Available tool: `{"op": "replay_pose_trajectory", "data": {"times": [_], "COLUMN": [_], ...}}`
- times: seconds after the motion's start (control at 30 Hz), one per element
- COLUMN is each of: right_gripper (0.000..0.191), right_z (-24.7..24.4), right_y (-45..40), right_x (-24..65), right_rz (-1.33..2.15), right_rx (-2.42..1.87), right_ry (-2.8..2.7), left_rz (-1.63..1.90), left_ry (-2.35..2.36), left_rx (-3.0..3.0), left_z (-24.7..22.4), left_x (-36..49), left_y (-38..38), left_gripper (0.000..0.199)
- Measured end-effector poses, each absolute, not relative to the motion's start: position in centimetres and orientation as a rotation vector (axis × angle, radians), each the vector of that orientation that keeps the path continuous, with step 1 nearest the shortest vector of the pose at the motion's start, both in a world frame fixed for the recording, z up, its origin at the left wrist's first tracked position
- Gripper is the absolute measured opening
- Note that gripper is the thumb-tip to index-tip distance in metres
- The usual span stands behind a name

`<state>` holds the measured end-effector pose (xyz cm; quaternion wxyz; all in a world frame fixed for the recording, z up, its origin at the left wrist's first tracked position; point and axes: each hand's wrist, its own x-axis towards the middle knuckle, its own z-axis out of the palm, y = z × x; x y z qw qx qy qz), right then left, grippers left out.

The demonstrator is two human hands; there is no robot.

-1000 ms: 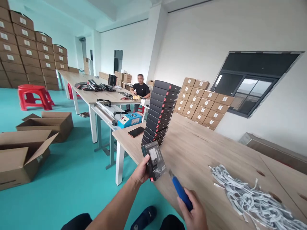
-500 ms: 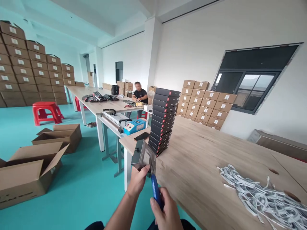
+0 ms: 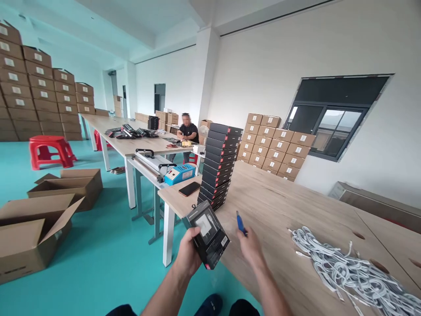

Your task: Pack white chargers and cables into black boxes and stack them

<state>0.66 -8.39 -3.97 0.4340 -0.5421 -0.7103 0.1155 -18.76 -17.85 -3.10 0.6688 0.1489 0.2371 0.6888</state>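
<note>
A black printed box point(image 3: 210, 239) is gripped in my left hand point(image 3: 190, 252), tilted, its broad face with a pale picture towards me, over the near table edge. My right hand point(image 3: 250, 245), a little to the right of the box and apart from it, is closed round a blue-handled cutter point(image 3: 241, 223) whose tip points up and away. Behind the held box rises a tall stack of black boxes point(image 3: 219, 162) on the wooden table point(image 3: 272, 210). A dark phone point(image 3: 190, 188) lies left of the stack.
White cables point(image 3: 342, 259) lie on the table at the right. A blue machine point(image 3: 179, 174) stands beyond the phone. Open cartons point(image 3: 23, 245) and a red stool point(image 3: 51, 151) are on the floor at left. A person point(image 3: 189, 131) sits at the far table.
My right hand with the cutter has moved right and up, away from the box. The box has turned, and its broad face now shows. The view has shifted slightly.
</note>
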Motion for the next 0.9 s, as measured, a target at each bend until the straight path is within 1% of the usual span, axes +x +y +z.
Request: {"op": "replay_pose_trajectory", "data": {"times": [0.07, 0.13, 0.23, 0.27, 0.3, 0.37, 0.43, 0.47, 0.5, 0.6, 0.63, 0.7, 0.77, 0.83, 0.9], "right_gripper": [0.029, 0.032, 0.039, 0.043, 0.049, 0.056, 0.052, 0.049, 0.048, 0.051, 0.052, 0.051, 0.047, 0.043, 0.038], "right_z": [-3.6, -3.1, -2.3, -2.0, -1.7, -1.2, -1.0, -1.1, -1.2, -1.7, -1.6, -0.9, 0.6, 2.0, 2.9], "right_y": [-7.2, -6.7, -7.5, -8.1, -8.9, -10.8, -12.7, -13.5, -14.1, -14.5, -14.2, -13.3, -12.2, -11.1, -10.1], "right_x": [4.4, 7.7, 9.9, 9.7, 9.1, 7.0, 4.6, 3.6, 2.9, 2.6, 2.8, 3.2, 3.2, 2.5, 1.5], "right_rz": [0.206, 0.100, -0.038, -0.037, 0.026, 0.354, 0.742, 0.826, 0.849, 0.719, 0.657, 0.515, 0.426, 0.491, 0.587], "right_rx": [-1.529, -1.649, -1.710, -1.693, -1.654, -1.511, -1.326, -1.258, -1.208, -1.110, -1.085, -1.059, -1.066, -1.075, -1.103], "right_ry": [-1.776, -1.793, -1.844, -1.867, -1.894, -1.968, -2.016, -2.030, -2.046, -2.110, -2.127, -2.107, -2.009, -1.911, -1.866], "left_rz": [1.526, 1.537, 1.511, 1.489, 1.465, 1.401, 1.303, 1.251, 1.224, 1.333, 1.375, 1.345, 1.164, 0.972, 0.874], "left_ry": [0.483, 0.422, 0.380, 0.363, 0.341, 0.281, 0.258, 0.271, 0.297, 0.416, 0.452, 0.522, 0.571, 0.568, 0.511], "left_rx": [0.203, 0.095, 0.028, 0.027, 0.033, 0.059, 0.095, 0.123, 0.162, 0.285, 0.304, 0.307, 0.344, 0.420, 0.472], "left_z": [-2.2, -1.6, -1.3, -1.4, -1.6, -2.1, -2.7, -2.9, -3.2, -3.8, -3.9, -4.2, -4.5, -4.5, -4.3], "left_x": [-18.6, -18.1, -16.9, -16.4, -15.9, -15.0, -14.4, -14.2, -14.2, -14.6, -14.8, -15.1, -15.1, -15.0, -15.0], "left_y": [-18.0, -18.0, -17.6, -17.4, -17.2, -17.0, -17.0, -17.1, -17.4, -18.6, -19.2, -20.4, -21.6, -22.5, -22.9], "left_gripper": [0.044, 0.043, 0.045, 0.047, 0.050, 0.055, 0.065, 0.067, 0.065, 0.039, 0.035, 0.034, 0.035, 0.039, 0.043]}}
